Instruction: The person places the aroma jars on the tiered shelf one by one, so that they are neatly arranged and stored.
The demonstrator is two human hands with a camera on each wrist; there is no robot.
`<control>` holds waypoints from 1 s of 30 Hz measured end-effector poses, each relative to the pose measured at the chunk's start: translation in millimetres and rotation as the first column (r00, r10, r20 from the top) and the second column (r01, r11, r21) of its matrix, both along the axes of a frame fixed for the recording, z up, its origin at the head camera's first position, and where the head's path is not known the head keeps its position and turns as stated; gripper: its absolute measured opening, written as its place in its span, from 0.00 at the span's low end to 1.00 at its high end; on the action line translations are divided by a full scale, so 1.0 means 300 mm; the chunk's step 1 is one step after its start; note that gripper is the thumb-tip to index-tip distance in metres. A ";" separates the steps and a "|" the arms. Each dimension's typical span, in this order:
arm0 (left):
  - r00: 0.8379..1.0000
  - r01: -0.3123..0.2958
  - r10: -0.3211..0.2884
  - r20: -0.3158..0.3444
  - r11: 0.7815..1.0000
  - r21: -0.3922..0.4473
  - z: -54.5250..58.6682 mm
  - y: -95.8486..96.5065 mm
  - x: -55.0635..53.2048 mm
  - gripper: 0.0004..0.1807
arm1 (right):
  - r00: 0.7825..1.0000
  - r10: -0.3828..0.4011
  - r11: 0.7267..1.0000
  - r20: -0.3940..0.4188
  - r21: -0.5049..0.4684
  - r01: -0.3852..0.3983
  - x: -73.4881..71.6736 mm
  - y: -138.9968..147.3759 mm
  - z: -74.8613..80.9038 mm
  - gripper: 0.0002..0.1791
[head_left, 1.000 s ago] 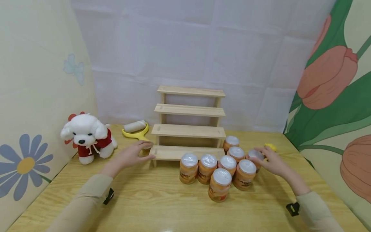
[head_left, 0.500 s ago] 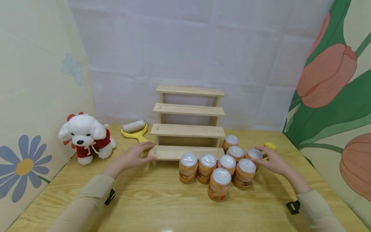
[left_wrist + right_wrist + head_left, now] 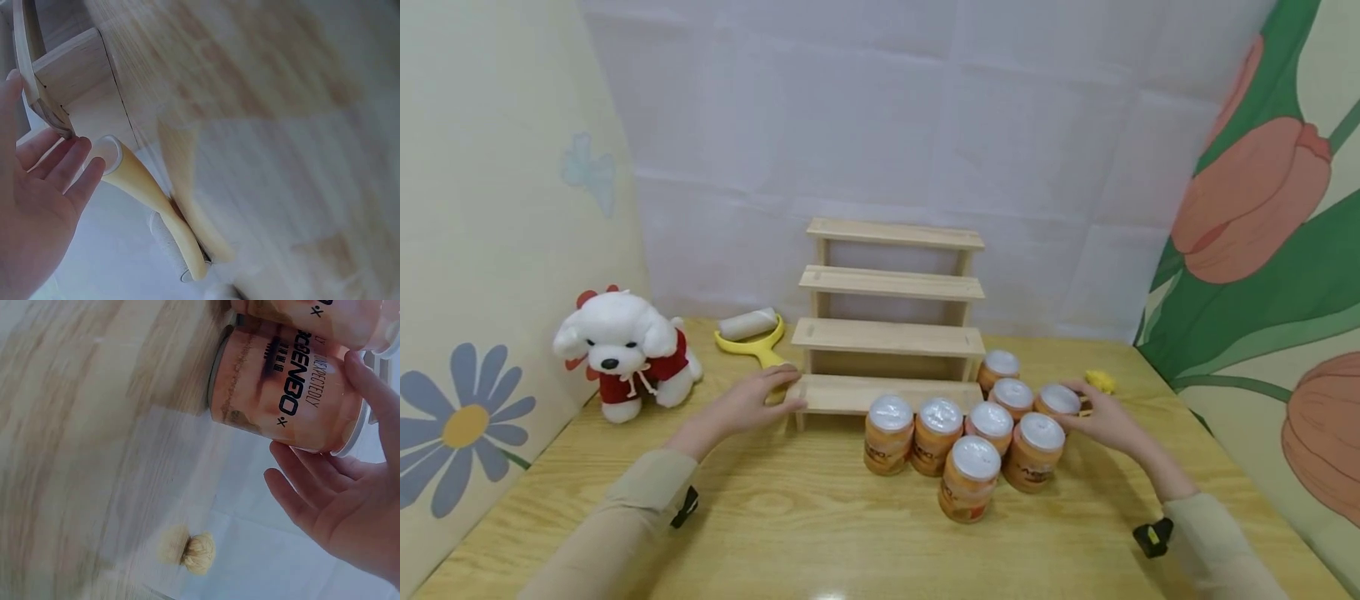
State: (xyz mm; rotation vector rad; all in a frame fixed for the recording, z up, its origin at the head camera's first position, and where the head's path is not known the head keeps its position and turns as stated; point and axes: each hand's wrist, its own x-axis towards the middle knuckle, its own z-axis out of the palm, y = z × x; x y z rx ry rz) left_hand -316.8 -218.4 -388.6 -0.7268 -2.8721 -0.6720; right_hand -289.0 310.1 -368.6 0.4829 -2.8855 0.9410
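Note:
A four-step wooden display stand (image 3: 887, 337) stands before the backdrop. My left hand (image 3: 747, 404) is at the left end of its lowest step (image 3: 880, 393). In the left wrist view the thumb lies along one side of that board, with the curled fingers (image 3: 75, 159) at its other side. Right of the stand, my right hand (image 3: 1101, 415) holds the rearmost right can (image 3: 1060, 400) from its right side. This orange can (image 3: 287, 394) has a silver lid and stands upright on the table; thumb and fingers touch its wall. Several matching cans (image 3: 968, 479) stand close together beside it.
A white plush dog (image 3: 625, 350) in a red outfit sits at the left. A yellow-handled lint roller (image 3: 752, 337) lies behind my left hand. A small fluffy yellow thing (image 3: 1100, 382) is beyond my right hand. A white cloth (image 3: 880, 117) hangs behind the wooden table (image 3: 820, 533).
My right hand has shifted slightly right, off the can's lid, so more of the lid shows. My left hand stays at the step's end. Stand and cans look unmoved.

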 end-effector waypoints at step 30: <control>1.000 0.006 -0.006 0.002 1.000 0.020 -0.004 0.006 -0.008 0.37 | 0.977 -0.170 0.964 -0.126 -0.228 0.138 -0.054 -0.085 0.333 0.37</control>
